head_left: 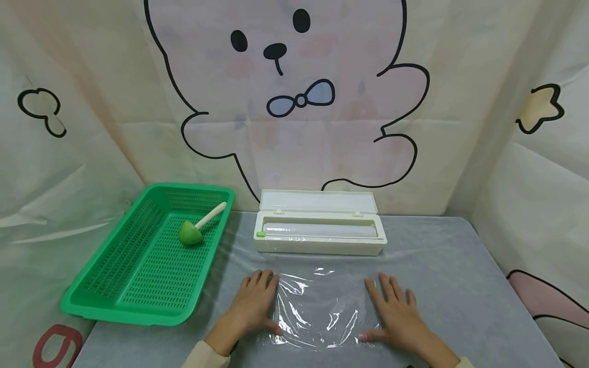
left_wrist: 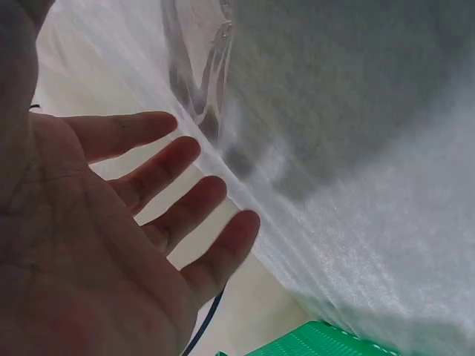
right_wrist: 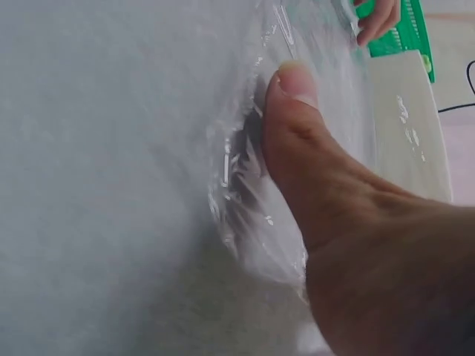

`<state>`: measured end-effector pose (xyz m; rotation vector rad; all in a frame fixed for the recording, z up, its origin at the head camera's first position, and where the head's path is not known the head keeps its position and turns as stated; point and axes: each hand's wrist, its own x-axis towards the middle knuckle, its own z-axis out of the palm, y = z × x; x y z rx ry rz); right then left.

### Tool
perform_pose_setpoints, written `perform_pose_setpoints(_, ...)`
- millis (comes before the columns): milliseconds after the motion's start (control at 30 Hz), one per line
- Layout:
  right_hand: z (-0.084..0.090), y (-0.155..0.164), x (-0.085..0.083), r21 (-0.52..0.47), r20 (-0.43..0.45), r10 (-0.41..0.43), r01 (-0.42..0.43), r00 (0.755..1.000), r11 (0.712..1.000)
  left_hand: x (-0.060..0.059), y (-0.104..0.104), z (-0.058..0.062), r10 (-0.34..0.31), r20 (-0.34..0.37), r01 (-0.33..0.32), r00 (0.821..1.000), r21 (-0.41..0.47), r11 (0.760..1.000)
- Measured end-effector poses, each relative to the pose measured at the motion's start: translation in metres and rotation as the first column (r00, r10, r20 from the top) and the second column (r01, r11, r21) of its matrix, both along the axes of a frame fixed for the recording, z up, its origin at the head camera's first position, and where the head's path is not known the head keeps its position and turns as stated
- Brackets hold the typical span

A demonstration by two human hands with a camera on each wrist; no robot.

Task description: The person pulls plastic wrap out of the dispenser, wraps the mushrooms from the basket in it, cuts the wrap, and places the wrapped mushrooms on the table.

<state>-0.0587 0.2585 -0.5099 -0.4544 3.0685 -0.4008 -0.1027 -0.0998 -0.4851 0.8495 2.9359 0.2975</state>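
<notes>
Nearest to me, a sheet of cling film (head_left: 322, 306) lies spread on the grey table (head_left: 460, 286), wrinkled and catching the light. My left hand (head_left: 255, 301) lies flat at its left edge with the fingers straight and spread, gripping nothing, the thumb reaching onto the film. My right hand (head_left: 395, 312) lies the same way at the right edge, fingers straight and relaxed; the right wrist view shows my thumb (right_wrist: 297, 126) pressing the film down onto the cloth. Just beyond the sheet, the white cling film dispenser (head_left: 319, 230) sits across the middle of the table with its lid tipped back and the roll showing in the trough. To the left, partly overhanging the table's edge, stands a green plastic basket (head_left: 115, 286) holding a green ladle (head_left: 193, 231) with a pale handle. Farthest off hangs a cartoon bear backdrop (head_left: 294, 92).
</notes>
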Motion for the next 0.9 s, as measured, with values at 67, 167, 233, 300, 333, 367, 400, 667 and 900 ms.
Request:
perform_pose_setpoints(67,-0.001,0.001,-0.003,-0.006,0.005,-0.003,0.003,1.000,1.000,-0.003,0.000,-0.001,0.011,-0.008,-0.011,1.000,-0.018,1.000)
perform_pose_setpoints(167,-0.001,0.001,-0.007,0.004,0.015,-0.005,0.005,1.000,1.000,-0.007,0.000,-0.003,0.021,0.001,-0.021,1.000,-0.029,0.999)
perform_pose_setpoints(233,-0.002,0.001,-0.008,0.010,0.024,-0.005,0.005,1.000,1.000,-0.009,-0.001,-0.005,0.017,0.015,-0.016,1.000,-0.020,1.000)
perform_pose_setpoints(300,-0.003,0.001,-0.008,0.015,0.037,-0.005,0.005,0.999,1.000,-0.011,-0.002,-0.005,0.010,0.040,-0.009,0.999,-0.007,1.000)
perform_pose_setpoints(333,-0.003,0.001,-0.009,0.015,0.043,-0.005,0.004,0.999,1.000,-0.012,-0.004,-0.005,0.007,0.055,-0.007,0.998,0.005,1.000)
perform_pose_setpoints(367,-0.004,0.001,-0.009,0.016,0.042,-0.005,0.004,0.999,1.000,-0.012,-0.005,-0.005,0.004,0.075,-0.005,0.997,0.020,1.000)
perform_pose_setpoints(400,-0.004,0.001,-0.009,0.016,0.038,-0.005,0.004,0.999,1.000,-0.013,-0.006,-0.004,0.002,0.094,-0.005,0.996,0.039,0.999)
perform_pose_setpoints(667,-0.005,0.000,-0.011,0.012,0.088,-0.016,0.015,0.996,1.000,-0.021,-0.014,0.018,0.002,0.205,-0.052,0.979,0.240,0.969)
perform_pose_setpoints(900,-0.006,0.000,-0.011,0.009,0.087,-0.010,0.009,0.996,1.000,-0.030,-0.029,0.060,0.044,0.214,-0.133,0.976,0.426,0.895)
